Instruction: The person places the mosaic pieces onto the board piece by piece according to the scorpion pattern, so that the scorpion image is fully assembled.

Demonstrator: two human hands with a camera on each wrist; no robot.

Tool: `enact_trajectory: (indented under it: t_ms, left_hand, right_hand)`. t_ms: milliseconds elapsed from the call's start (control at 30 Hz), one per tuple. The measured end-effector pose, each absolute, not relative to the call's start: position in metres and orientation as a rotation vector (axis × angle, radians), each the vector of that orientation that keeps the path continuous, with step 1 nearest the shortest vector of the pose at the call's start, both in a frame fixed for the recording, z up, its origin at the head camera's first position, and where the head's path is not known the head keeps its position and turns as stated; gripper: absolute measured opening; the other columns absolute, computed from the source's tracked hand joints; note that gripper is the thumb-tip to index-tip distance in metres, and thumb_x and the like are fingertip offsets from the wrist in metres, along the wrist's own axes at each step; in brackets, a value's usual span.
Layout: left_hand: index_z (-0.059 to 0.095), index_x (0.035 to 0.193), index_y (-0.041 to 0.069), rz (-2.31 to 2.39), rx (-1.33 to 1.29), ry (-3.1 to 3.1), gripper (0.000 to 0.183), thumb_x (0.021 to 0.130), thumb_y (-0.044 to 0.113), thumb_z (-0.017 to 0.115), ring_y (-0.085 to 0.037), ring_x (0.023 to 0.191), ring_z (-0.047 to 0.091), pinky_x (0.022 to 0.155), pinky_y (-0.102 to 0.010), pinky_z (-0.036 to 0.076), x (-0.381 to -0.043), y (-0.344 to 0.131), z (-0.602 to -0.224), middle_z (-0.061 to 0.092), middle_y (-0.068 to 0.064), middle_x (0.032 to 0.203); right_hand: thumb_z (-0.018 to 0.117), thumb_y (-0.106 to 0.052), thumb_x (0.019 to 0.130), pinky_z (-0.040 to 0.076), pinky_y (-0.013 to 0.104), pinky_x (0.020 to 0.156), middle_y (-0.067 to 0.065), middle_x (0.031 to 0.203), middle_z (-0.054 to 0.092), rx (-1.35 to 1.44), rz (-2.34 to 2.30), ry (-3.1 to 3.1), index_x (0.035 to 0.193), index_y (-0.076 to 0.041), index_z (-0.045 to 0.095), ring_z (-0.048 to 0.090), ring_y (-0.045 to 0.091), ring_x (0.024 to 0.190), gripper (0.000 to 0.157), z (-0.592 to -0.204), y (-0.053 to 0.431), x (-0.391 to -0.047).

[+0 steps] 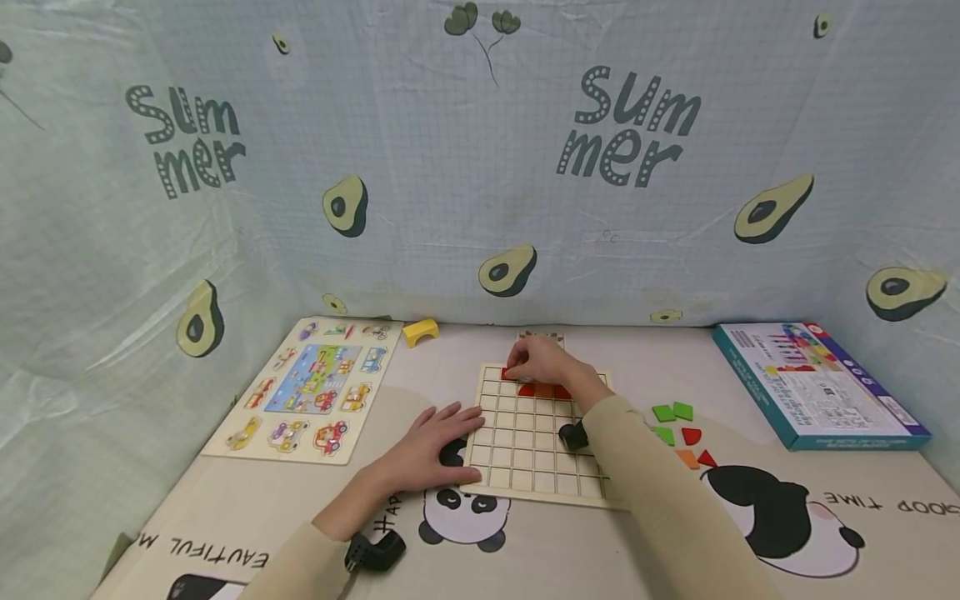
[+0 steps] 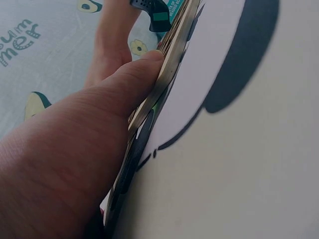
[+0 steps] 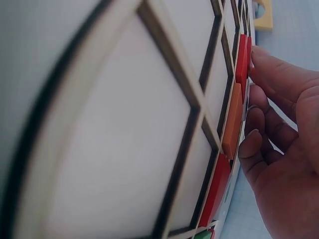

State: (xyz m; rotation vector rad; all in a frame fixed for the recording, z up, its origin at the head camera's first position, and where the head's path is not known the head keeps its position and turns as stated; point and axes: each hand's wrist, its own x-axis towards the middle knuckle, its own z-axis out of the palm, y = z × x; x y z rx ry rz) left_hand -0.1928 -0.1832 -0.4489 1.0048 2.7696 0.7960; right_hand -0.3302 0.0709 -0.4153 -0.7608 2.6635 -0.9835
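Observation:
A wooden grid board (image 1: 522, 454) lies on the printed tablecloth, its cells bordered by raised strips. My left hand (image 1: 438, 450) rests along the board's left edge, fingers spread; its thumb (image 2: 142, 69) touches the rim in the left wrist view. At the far rows, my right hand (image 1: 542, 360) pinches a small red piece (image 1: 507, 374) at the board's top left. The right wrist view shows that red piece (image 3: 249, 54) at the fingertips, beside other red pieces (image 3: 215, 191) and an orange piece (image 3: 232, 122) set in cells. Parts of that row are hidden by the hand.
Loose green pieces (image 1: 664, 413), red pieces (image 1: 692, 436) and an orange piece (image 1: 687, 458) lie right of the board. A teal-edged box (image 1: 821, 387) stands farther right. To the left are a vehicle puzzle board (image 1: 300, 392) and a yellow arch block (image 1: 421, 332). A patterned card (image 1: 555, 337) sits behind.

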Motion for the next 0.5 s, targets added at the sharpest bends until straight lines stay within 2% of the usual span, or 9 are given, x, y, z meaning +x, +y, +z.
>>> enact_trajectory:
  t_ms: [500]
  left_hand:
    - [0.047,0.153,0.012,0.793,1.014,2.775,0.078,0.09,0.052,0.07,-0.033,0.151,0.021,0.117,-0.061,0.009,-0.1931,-0.1837,-0.4503,0.036,-0.004,0.161]
  right_hand:
    - [0.077,-0.019,0.092,0.05,0.033,0.076,0.001,0.086,0.065,-0.721,-0.971,2.671,0.092,-0.009,0.071,0.056,0.017,0.08,0.012,-0.4136,0.0721,-0.3265]
